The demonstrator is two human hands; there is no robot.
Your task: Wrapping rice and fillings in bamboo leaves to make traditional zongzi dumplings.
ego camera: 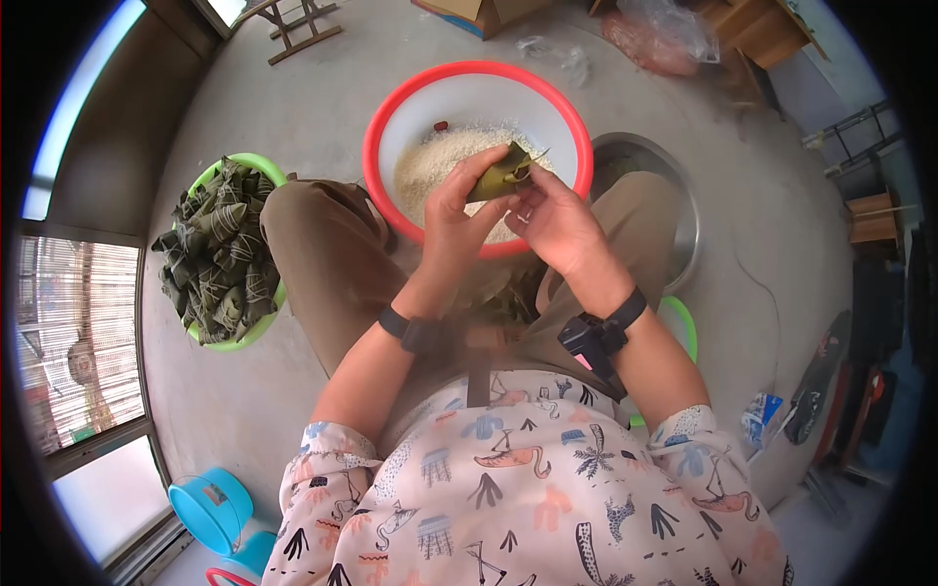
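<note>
My left hand (pixel 463 198) grips a folded green leaf parcel (pixel 497 178), a zongzi by its look, from its left side. At its right end the fingers of my right hand (pixel 555 220) pinch a narrow leaf tip or strip (pixel 529 167). Both hands are above a white basin with a red rim (pixel 381 194). Loose white rice (pixel 432 157) fills the bottom of that basin, partly hidden by my hands. A red date (pixel 440 126) lies on the rice near the far side.
On the left, a green basin (pixel 275 170) is heaped with string-tied zongzi (pixel 220 249). A metal basin (pixel 685 212) stands behind my right knee. Leaves (pixel 506 300) lie between my legs. Blue buckets (pixel 212 509) stand lower left; a cardboard box (pixel 487 16) and plastic bags (pixel 652 40) lie beyond.
</note>
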